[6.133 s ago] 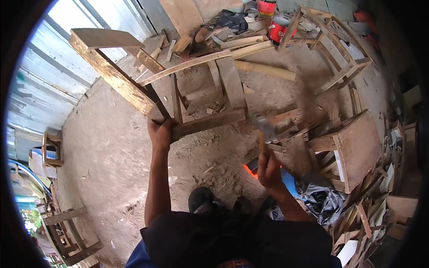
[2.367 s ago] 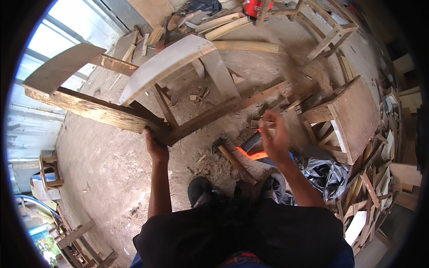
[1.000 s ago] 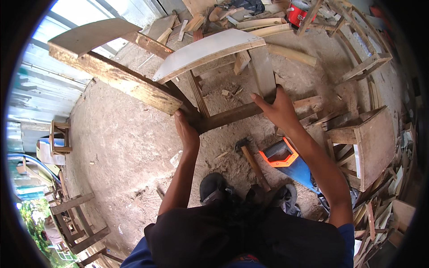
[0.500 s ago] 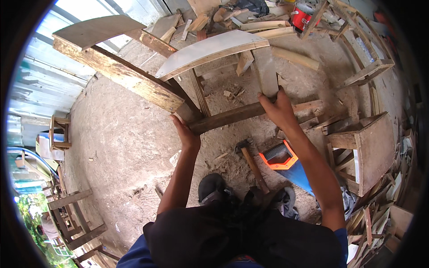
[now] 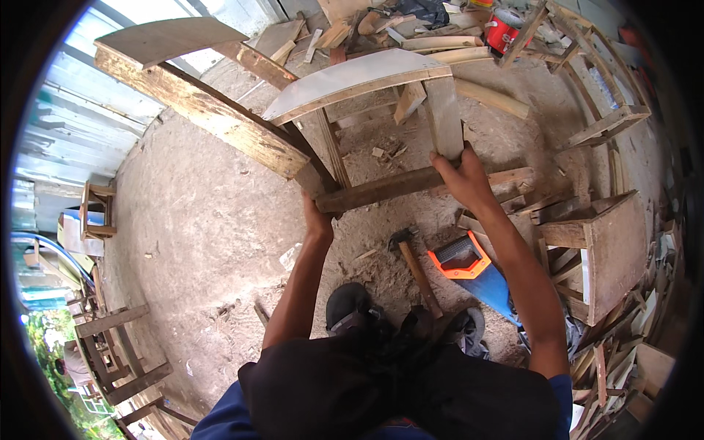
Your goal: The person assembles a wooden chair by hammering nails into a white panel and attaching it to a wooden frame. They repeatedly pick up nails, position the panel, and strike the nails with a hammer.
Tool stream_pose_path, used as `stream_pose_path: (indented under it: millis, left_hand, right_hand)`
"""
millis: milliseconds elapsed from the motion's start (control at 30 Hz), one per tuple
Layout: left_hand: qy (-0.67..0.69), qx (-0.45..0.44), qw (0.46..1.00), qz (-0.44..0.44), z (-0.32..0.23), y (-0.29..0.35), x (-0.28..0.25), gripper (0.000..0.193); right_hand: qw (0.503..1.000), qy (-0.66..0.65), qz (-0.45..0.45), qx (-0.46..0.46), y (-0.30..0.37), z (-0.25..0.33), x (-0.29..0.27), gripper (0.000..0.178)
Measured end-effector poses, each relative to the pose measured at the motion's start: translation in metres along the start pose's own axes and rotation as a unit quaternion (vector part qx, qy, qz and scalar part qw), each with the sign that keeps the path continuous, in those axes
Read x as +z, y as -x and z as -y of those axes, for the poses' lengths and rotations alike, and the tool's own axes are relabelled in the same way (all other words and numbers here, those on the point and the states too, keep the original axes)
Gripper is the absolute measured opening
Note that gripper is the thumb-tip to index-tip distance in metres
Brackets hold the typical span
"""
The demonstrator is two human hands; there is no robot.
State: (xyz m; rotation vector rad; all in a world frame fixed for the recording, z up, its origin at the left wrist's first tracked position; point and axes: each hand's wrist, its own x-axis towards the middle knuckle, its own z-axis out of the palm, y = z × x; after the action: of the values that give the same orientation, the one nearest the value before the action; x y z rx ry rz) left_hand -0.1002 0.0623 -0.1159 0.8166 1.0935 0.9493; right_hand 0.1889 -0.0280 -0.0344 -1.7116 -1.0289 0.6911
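In front of me is a rough wooden frame [image 5: 209, 114], chair-like in shape, built of boards, legs and a lower crossbar. It carries a pale curved panel [image 5: 359, 77] and a brown curved panel [image 5: 165, 42] at its far left end. My left hand [image 5: 319, 220] grips the near corner, where the crossbar meets a leg; its fingers are partly hidden behind the wood. At the crossbar's other end my right hand [image 5: 465, 180] is wrapped round the joint below the pale upright [image 5: 444, 110], thumb on top.
A hammer [image 5: 418, 275] and an orange-handled saw [image 5: 469, 268] lie on the dusty floor by my feet. A wooden box-like piece [image 5: 616, 257] and scrap wood are at right. A red can [image 5: 502, 31] stands at the back; another wooden frame [image 5: 121, 356] is at left.
The wooden frame has shifted slightly right, along with both hands. My left hand has turned and closed more around the corner; its thumb no longer sticks out to the side.
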Motion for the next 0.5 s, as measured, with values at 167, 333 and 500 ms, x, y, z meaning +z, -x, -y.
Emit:
stream_pose_path:
  millis: [167,333,500]
  left_hand:
    - [0.044,0.018,0.997,-0.061,0.009,-0.003,0.007,0.058]
    - [0.038,0.007,0.998,0.047,0.007,0.001,0.006,0.053]
    - [0.024,0.021,0.999,0.031,0.001,-0.007,0.002,0.051]
  right_hand:
    - [0.999,-0.048,-0.001,0.011,0.003,-0.002,0.002,0.052]
    - [0.995,-0.052,-0.07,-0.056,0.002,-0.016,0.012,0.052]
    - [0.999,-0.031,0.007,0.021,-0.003,0.003,0.0,0.054]
